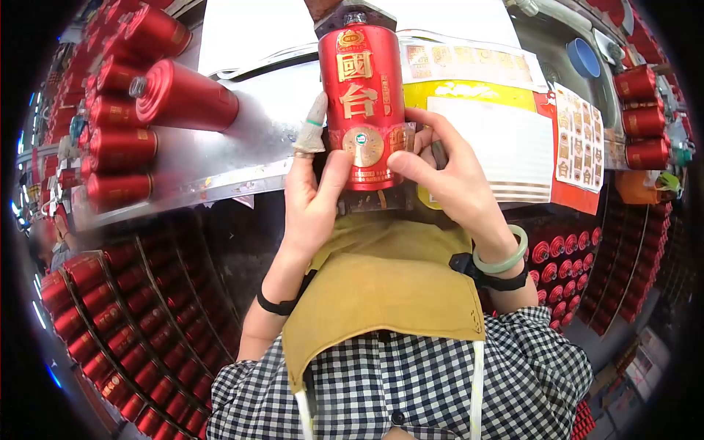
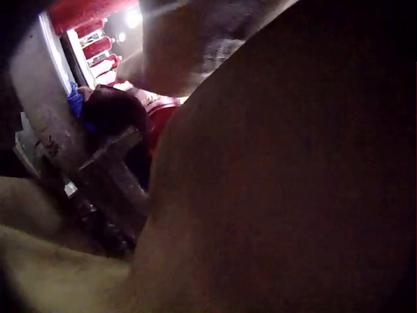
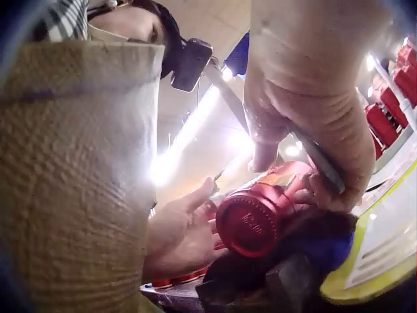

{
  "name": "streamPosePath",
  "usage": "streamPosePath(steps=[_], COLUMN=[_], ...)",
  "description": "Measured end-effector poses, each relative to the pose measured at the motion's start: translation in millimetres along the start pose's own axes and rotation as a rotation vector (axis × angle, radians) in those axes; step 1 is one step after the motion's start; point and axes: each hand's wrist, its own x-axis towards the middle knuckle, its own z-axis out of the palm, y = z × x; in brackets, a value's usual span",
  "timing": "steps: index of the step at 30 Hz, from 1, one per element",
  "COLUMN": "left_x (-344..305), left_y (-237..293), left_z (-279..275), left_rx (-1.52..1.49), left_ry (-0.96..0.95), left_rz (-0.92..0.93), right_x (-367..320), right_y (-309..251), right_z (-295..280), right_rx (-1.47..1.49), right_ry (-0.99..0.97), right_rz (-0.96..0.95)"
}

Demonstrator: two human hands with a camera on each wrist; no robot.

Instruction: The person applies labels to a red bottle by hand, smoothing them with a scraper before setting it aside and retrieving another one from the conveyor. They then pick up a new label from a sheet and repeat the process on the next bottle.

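A red bottle (image 1: 364,81) with gold characters and a round gold label (image 1: 363,147) lies on a dark stand, cap away from the body. My left hand (image 1: 312,205) touches its lower left side, thumb at the label's left edge; a pale cover with a green band is on one finger. My right hand (image 1: 458,172) has its thumb on the label's right part and a finger along the side. In the right wrist view, a thin metal tool (image 3: 317,160) is held in the curled fingers of my right hand (image 3: 313,111), beside the bottle's base (image 3: 249,225).
Red bottles stand at left, one large bottle (image 1: 187,95) nearest on the metal table (image 1: 257,110). Sticker sheets (image 1: 579,136) and a striped white sheet (image 1: 488,147) lie at right, near a blue cup (image 1: 583,57). Racks of bottles (image 1: 139,315) flank the body below.
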Motion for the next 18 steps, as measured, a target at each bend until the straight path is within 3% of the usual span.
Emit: streamPosePath(steps=[2, 7, 10, 18], left_x=[3.0, 2.3, 1.8, -2.9], left_y=[4.8, 3.7, 1.5, -11.1], left_z=[0.3, -2.4, -1.2, -4.3], left_rx=[-0.2, -0.188, -0.202, -0.259], left_ry=[-0.052, -0.094, -0.1, -0.065], left_rz=[-0.184, -0.192, -0.188, -0.194], right_x=[-0.1, 2.0, 0.7, 4.1], right_y=[-0.6, 8.1, -0.7, 10.1], right_z=[3.1, 6.2, 6.0, 6.0], right_rx=[-0.01, 0.334, 0.085, 0.239], right_ry=[-0.018, -0.049, 0.005, -0.041], right_rz=[-0.015, -0.073, -0.036, -0.078])
